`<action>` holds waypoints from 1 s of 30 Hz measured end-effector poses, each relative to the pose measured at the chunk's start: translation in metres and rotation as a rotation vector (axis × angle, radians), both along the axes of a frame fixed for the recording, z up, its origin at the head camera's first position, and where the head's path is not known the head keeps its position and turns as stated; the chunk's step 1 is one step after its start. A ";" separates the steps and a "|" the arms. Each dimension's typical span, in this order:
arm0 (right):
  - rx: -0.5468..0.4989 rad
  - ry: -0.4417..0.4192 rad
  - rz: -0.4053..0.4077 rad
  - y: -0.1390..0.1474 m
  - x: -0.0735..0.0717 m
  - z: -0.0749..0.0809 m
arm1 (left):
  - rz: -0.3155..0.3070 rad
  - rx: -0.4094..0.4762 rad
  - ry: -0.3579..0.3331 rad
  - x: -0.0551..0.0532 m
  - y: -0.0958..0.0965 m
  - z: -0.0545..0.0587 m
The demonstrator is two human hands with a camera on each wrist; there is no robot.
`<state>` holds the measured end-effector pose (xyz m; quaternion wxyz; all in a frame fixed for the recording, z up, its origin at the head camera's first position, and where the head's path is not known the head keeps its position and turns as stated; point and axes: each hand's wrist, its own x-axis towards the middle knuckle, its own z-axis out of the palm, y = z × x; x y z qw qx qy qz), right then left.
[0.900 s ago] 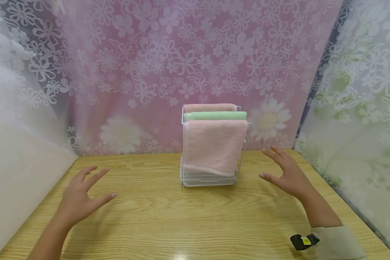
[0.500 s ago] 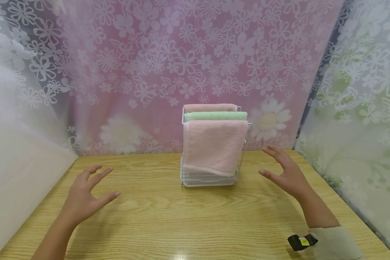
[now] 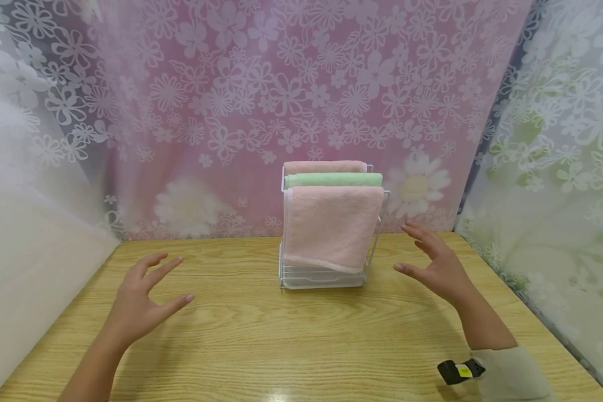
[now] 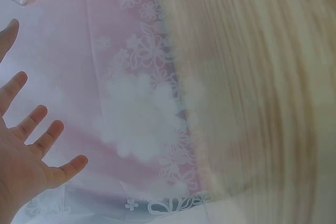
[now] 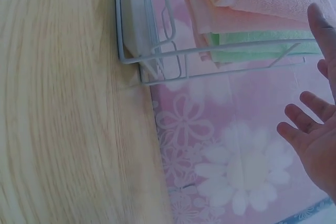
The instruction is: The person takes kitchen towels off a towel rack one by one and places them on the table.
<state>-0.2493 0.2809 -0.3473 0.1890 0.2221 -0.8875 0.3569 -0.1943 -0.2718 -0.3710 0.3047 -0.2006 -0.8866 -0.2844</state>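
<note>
A white wire rack [image 3: 376, 245] stands toward the back of the wooden table, right of the middle. Over its front bar hangs a pink towel [image 3: 334, 226]; behind it are a green towel [image 3: 334, 179] and another pink towel [image 3: 326, 166]. My left hand [image 3: 139, 301] hovers well to the left of the rack, fingers spread, holding nothing. To the right of the rack, nearer to it, my right hand [image 3: 439, 268] is raised with thumb and fingers apart, touching nothing. The right wrist view shows the rack's side wires [image 5: 220, 50] beside the right fingers.
The wooden table [image 3: 261, 346] ends at a pink floral curtain [image 3: 231, 111] behind the rack. A pale sheet [image 3: 30, 234] borders the left side and a green-and-white floral sheet [image 3: 558, 212] the right. A black strap device [image 3: 459, 371] sits at the right sleeve.
Both hands have moved slightly inward toward the rack, the left one rightward and the right one leftward. The rack and towels have stayed in place.
</note>
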 end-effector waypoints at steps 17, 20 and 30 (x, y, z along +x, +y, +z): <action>-0.161 -0.026 0.047 -0.016 -0.003 0.012 | -0.032 0.017 -0.006 -0.003 0.012 0.003; -0.201 -0.031 0.061 -0.020 -0.003 0.014 | -0.039 0.024 -0.021 -0.003 0.015 0.005; -0.318 -0.064 0.118 -0.027 -0.008 0.018 | -0.056 0.054 -0.053 -0.005 0.026 0.007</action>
